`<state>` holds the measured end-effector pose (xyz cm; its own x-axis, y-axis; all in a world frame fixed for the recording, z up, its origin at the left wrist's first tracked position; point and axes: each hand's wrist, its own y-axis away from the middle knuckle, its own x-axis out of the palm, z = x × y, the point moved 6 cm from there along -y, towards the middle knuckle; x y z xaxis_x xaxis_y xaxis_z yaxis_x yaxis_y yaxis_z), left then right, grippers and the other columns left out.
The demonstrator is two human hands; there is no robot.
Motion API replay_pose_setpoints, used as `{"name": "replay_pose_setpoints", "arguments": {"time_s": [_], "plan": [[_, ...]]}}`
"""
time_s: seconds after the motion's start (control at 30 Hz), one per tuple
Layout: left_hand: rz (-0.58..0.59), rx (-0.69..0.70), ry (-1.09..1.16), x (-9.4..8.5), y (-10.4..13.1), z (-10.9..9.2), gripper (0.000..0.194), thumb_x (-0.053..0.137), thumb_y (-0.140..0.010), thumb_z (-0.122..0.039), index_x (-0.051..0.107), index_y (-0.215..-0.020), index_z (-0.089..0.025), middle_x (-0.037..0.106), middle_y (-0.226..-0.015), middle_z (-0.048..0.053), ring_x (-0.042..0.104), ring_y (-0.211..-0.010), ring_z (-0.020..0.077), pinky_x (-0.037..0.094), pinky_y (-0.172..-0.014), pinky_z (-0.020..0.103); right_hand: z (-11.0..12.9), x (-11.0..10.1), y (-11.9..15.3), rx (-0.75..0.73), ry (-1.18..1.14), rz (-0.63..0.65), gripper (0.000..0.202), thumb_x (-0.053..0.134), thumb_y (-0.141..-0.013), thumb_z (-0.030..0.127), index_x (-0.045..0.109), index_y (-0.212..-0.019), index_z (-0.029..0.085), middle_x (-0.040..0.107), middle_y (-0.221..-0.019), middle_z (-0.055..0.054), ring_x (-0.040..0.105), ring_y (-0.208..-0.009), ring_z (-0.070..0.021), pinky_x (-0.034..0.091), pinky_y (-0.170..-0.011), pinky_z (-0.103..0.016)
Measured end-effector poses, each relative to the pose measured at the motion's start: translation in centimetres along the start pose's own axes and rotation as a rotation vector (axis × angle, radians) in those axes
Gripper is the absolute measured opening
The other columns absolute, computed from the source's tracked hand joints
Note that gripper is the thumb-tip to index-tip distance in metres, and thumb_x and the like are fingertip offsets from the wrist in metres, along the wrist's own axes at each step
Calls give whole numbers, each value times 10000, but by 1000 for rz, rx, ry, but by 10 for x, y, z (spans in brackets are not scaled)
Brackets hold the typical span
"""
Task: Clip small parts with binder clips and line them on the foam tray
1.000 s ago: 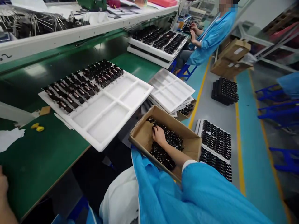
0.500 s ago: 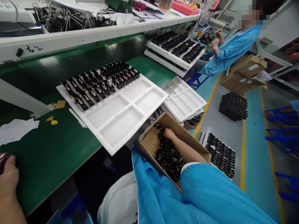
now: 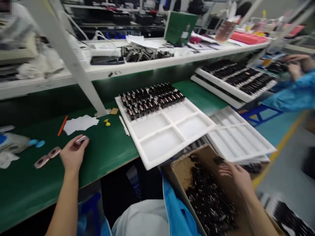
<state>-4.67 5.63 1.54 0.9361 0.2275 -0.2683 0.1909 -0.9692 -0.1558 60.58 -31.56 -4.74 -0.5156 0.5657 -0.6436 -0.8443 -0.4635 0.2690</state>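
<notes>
My left hand (image 3: 73, 151) is closed round a small pinkish shiny piece (image 3: 81, 140) above the green table (image 3: 110, 147). Two similar pinkish pieces (image 3: 47, 157) lie just left of it. Over the right side of a cardboard box (image 3: 180, 170), my right hand (image 3: 232, 172) pinches a black binder clip (image 3: 218, 160). Loose black clips (image 3: 211, 200) fill much of the box. Behind the box, a white divided tray (image 3: 159, 141) carries rows of black clips (image 3: 147, 100) at its back, some with pinkish pieces between them; its front compartments show bare white.
White paper (image 3: 80, 124), an orange stick (image 3: 63, 126) and a yellow knob (image 3: 107, 122) lie on the table's left. A slanting white post (image 3: 81, 75) rises behind. Another white tray (image 3: 241, 134) is beside the box. At the right, a person's hands (image 3: 295, 65) work near stacked trays (image 3: 233, 90).
The view has swung left. My right hand has risen out of the clip pile with a clip in its fingers. My left hand now shows fully, with its pinkish piece.
</notes>
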Motion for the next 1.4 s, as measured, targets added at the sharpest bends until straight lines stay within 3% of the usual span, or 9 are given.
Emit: {"name": "replay_pose_setpoints", "arguments": {"time_s": [0.1,0.17,0.23,0.3,0.43,0.53,0.63,0.87,1.4], "plan": [[-8,-101,189,26,9,0,590,946,-600,-405,752,-1104,-168,754,-984,52,681,-774,189,567,-711,331,76,9,12,-101,-503,-28,289,513,-835,612,568,-974,364,612,-756,-122,635,-603,-266,509,-552,-468],[87,-145,301,50,14,-4,621,948,-593,-411,753,-1117,-140,757,-965,88,674,-733,181,553,-669,320,141,45,33,-187,-643,101,289,577,-831,601,544,-953,341,535,-707,-57,529,-520,-198,416,-475,-390],[166,-172,386,67,19,-9,620,934,-625,-427,752,-1132,-120,754,-933,101,662,-709,176,542,-658,320,208,99,63,-305,-687,304,346,649,-830,606,529,-931,298,505,-669,-9,450,-482,-159,345,-445,-331],[219,-177,443,75,22,-12,597,908,-673,-439,748,-1146,-112,751,-915,105,656,-703,174,538,-666,324,269,164,99,-445,-644,597,416,718,-829,604,545,-999,266,547,-645,20,473,-493,-151,392,-479,-312],[237,-166,522,72,25,-13,562,898,-701,-415,716,-1150,-131,750,-887,86,657,-684,164,521,-658,310,339,278,160,-576,-488,1073,524,824,-755,568,617,-1062,198,691,-755,-11,642,-621,-180,556,-659,-364],[215,-203,610,67,28,-9,521,930,-654,-392,694,-1045,-142,752,-843,74,661,-648,160,511,-635,299,356,328,178,-623,-364,1181,482,758,-787,631,647,-901,176,669,-704,-18,585,-536,-144,480,-528,-291],[239,-262,681,65,31,-8,507,948,-624,-382,710,-995,-131,754,-815,83,670,-637,170,524,-629,308,359,348,179,-704,-285,1174,489,695,-833,661,652,-869,175,554,-596,31,435,-457,-97,320,-432,-246],[315,-295,691,68,34,-9,505,962,-609,-357,770,-1004,-109,769,-819,107,685,-620,191,560,-608,334,352,344,175,-826,-237,1200,563,608,-916,679,691,-1098,152,581,-746,0,507,-535,-119,446,-513,-280],[347,-294,551,72,34,-9,505,965,-591,-344,779,-993,-101,781,-822,113,729,-631,223,621,-625,349,353,347,179,-967,-108,1149,475,529,-991,544,725,-1163,147,583,-675,0,493,-567,-138,419,-526,-265]]}}
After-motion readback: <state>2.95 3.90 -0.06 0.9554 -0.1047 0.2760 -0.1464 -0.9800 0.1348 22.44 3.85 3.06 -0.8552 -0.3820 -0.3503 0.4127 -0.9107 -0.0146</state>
